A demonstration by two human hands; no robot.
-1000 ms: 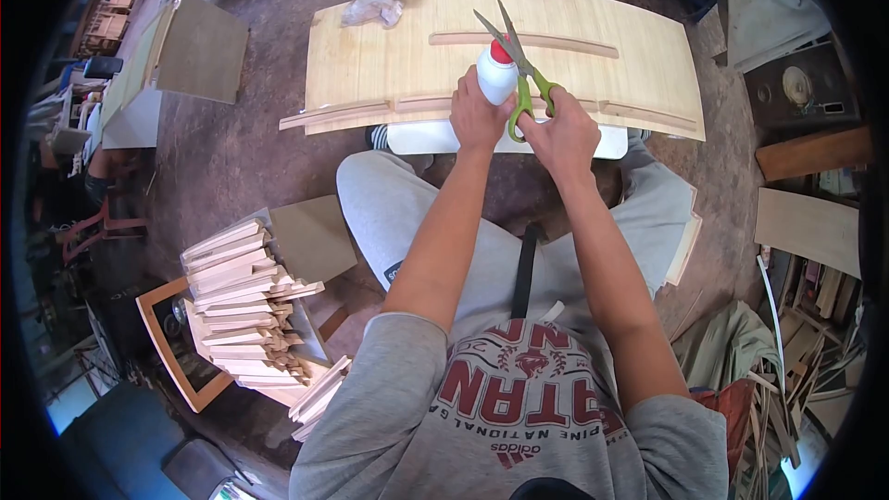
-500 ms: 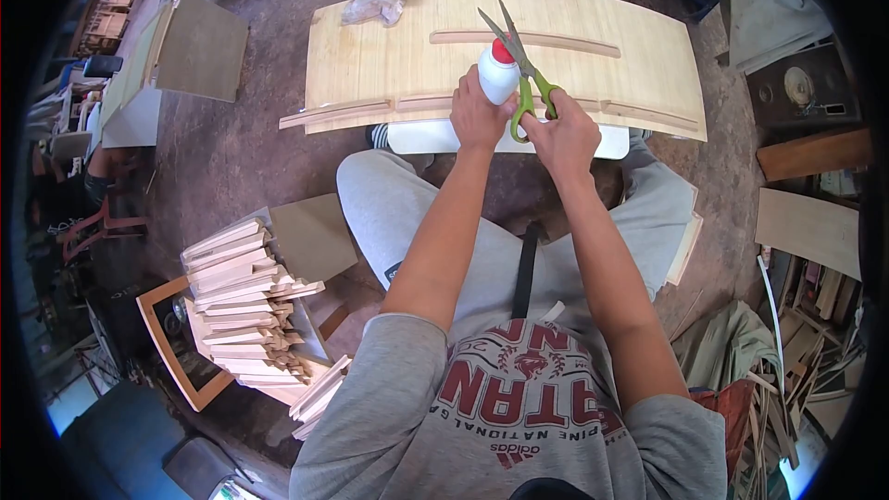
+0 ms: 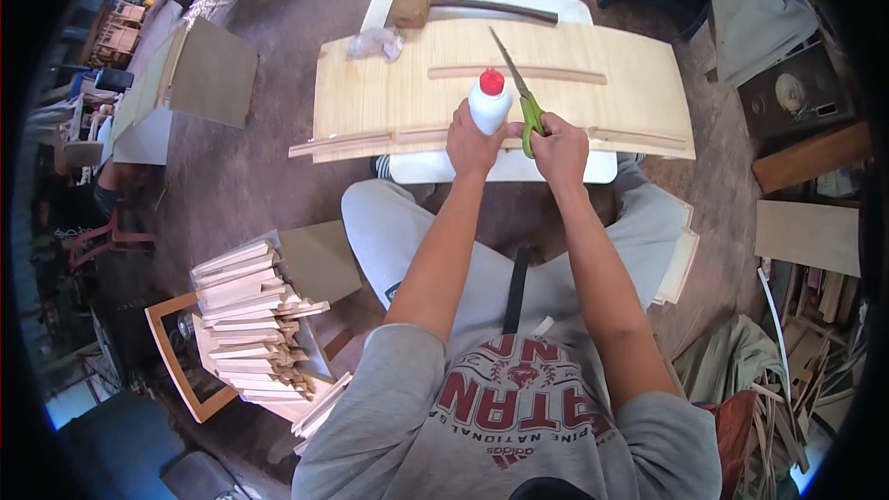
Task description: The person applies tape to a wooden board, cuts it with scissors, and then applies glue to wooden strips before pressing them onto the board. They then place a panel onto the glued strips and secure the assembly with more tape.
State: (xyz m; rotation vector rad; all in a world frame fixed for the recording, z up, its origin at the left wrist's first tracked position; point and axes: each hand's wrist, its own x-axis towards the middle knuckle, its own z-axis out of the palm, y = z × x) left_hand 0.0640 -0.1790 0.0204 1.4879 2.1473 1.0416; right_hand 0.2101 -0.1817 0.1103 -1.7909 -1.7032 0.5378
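My left hand (image 3: 473, 141) is wrapped round a white bottle with a red cap (image 3: 490, 104), tilted a little away from me. My right hand (image 3: 561, 150) grips green-handled scissors (image 3: 531, 115), whose blades are closed together and point away past the bottle. Both hands are over the near edge of a pale wooden board (image 3: 370, 97). One thin wooden strip (image 3: 519, 74) lies across the middle of the board. More strips (image 3: 352, 143) run along its near edge, partly hidden behind my hands.
A crumpled plastic bag (image 3: 375, 43) sits on the board's far left corner. Beyond it is a hammer with a wooden block head (image 3: 412, 4). Many cut wood strips (image 3: 250, 315) are piled at my lower left, beside a wooden frame (image 3: 173, 361). Scrap wood (image 3: 782, 421) lies at the right.
The scissors have gone from open blades to closed ones and swung off the bottle's red cap. Both hands sit slightly lower in view, as does the board.
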